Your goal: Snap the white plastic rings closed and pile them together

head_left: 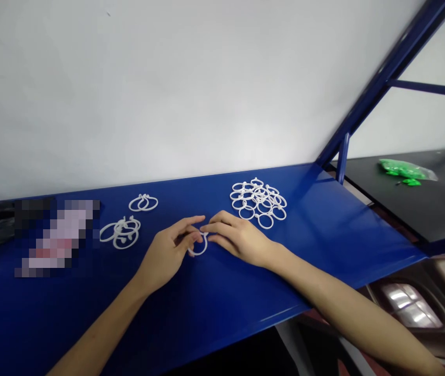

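Observation:
My left hand (169,250) and my right hand (236,237) meet over the middle of a blue shelf (324,230). Both pinch one white plastic ring (199,249) between their fingertips, just above the shelf surface. A loose pile of several white rings (258,202) lies just beyond my right hand. Two smaller bunches of white rings sit to the left: one (122,232) near my left hand, another (143,202) further back.
A white wall rises behind the shelf. A blue slanted frame post (386,73) stands at the right. Beyond it a dark shelf (421,203) carries a bag of green parts (404,169). A blurred-out item (56,237) lies at the left.

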`<state>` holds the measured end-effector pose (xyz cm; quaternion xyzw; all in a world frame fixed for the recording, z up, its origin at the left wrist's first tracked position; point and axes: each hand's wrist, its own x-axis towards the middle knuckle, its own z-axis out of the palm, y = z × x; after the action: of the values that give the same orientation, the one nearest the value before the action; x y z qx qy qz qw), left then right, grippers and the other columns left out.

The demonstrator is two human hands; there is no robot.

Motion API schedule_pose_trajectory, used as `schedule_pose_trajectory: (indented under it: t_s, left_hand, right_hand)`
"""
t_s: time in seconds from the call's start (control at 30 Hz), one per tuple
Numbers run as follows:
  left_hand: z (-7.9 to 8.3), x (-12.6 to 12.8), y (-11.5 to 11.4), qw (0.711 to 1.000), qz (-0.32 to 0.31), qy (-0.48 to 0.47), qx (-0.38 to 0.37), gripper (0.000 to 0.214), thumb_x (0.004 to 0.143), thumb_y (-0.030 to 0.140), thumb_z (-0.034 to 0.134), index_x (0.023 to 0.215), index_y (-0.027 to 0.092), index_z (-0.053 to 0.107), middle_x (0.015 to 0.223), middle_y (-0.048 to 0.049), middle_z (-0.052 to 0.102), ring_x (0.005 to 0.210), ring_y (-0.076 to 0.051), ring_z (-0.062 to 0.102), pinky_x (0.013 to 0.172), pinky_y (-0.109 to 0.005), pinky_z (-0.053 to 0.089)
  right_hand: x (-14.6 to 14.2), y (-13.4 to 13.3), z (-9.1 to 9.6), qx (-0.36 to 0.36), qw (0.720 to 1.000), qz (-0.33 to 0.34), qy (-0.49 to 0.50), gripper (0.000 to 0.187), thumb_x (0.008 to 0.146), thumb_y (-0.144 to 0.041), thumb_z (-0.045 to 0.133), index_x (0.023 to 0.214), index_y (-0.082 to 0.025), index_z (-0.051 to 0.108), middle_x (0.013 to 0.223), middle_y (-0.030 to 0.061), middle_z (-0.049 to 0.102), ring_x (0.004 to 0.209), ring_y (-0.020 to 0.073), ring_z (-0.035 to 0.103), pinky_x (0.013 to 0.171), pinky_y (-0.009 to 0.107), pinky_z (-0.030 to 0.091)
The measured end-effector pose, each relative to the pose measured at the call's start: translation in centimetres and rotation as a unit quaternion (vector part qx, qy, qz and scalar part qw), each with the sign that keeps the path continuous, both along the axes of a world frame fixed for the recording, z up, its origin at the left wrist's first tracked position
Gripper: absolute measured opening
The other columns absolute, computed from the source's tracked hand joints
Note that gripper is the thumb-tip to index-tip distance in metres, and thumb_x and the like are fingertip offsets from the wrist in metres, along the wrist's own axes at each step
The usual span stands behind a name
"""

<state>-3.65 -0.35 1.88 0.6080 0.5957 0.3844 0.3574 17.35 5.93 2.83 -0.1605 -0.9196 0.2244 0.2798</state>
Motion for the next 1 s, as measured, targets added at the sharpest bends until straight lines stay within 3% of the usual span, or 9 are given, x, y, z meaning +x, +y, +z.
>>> schedule_pose_trajectory:
  t_s: [0.13,0.23,0.33,0.43,0.5,0.67,1.0]
  left_hand:
    - [-0.3,0.3,0.1,1.0,-0.007,0.01,-0.017,0.043,0.091,0.046,0.056,0.13,0.027,0.06,0.091,0.0,0.074,0.062,-0.014,0.064,0.062,-0.03,0.056]
    - [-0.8,-1.1,1.1,0.986,0.042,0.142,0.079,0.045,0.093,0.048,0.054,0.13,0.024,0.061,0.108,-0.0054,0.074,0.086,-0.021,0.068,0.083,-0.039,0.057]
    - [-1.4,-3.7,2.5,0.909,0.116,0.355,0.185,0.047,0.096,0.043,0.046,0.129,0.014,0.063,0.124,-0.0147,0.068,0.122,-0.034,0.054,0.107,-0.052,0.042]
    - [-2.0,-6.0,3.3,0.847,0.16,0.48,0.163,0.051,0.098,0.035,0.037,0.137,0.009,0.057,0.142,-0.0188,0.057,0.131,-0.04,0.044,0.103,-0.056,0.041]
    - [-2.2,-6.8,3.4,0.829,0.159,0.519,0.135,0.051,0.097,0.03,0.034,0.139,0.009,0.055,0.146,-0.0178,0.054,0.131,-0.041,0.042,0.099,-0.057,0.043]
    - [-2.5,-7.2,3.2,0.818,0.13,0.55,0.11,0.046,0.096,0.028,0.035,0.127,0.012,0.064,0.123,-0.0171,0.068,0.118,-0.04,0.049,0.092,-0.056,0.041]
    - [-2.8,-7.5,3.2,0.822,0.13,0.529,0.166,0.035,0.094,0.032,0.041,0.112,0.02,0.069,0.103,-0.017,0.072,0.103,-0.038,0.053,0.082,-0.054,0.039]
  right_hand:
    - [0.2,0.3,0.0,0.01,1.0,0.013,-0.024,0.023,0.105,-0.027,0.045,0.111,-0.018,0.065,0.107,0.0082,0.067,0.095,0.0165,0.066,0.085,0.031,0.056]
    - [1.2,2.3,0.6,0.038,0.998,-0.049,-0.03,0.019,0.103,-0.026,0.051,0.107,-0.017,0.066,0.103,0.0082,0.07,0.092,0.0182,0.067,0.083,0.032,0.055]
    - [3.5,6.4,1.3,0.035,0.982,-0.184,-0.002,0.011,0.097,-0.024,0.06,0.101,-0.018,0.069,0.097,0.0061,0.073,0.084,0.0181,0.067,0.078,0.032,0.053]
    - [6.1,11.2,1.7,-0.004,0.958,-0.287,-0.025,0.007,0.089,-0.022,0.066,0.091,-0.018,0.071,0.089,0.0046,0.075,0.079,0.0184,0.067,0.076,0.032,0.051]
    - [7.3,13.6,1.6,-0.017,0.949,-0.31,-0.057,0.008,0.087,-0.023,0.066,0.09,-0.018,0.073,0.088,0.0049,0.076,0.08,0.0191,0.068,0.076,0.032,0.05]
    - [8.2,16.0,0.7,-0.04,0.937,-0.332,-0.102,0.013,0.083,-0.025,0.066,0.088,-0.017,0.075,0.087,0.0063,0.076,0.081,0.0194,0.067,0.077,0.032,0.049]
    - [8.7,15.8,0.3,-0.04,0.934,-0.332,-0.125,0.02,0.085,-0.029,0.064,0.096,-0.017,0.076,0.091,0.0082,0.076,0.085,0.0213,0.067,0.08,0.034,0.048]
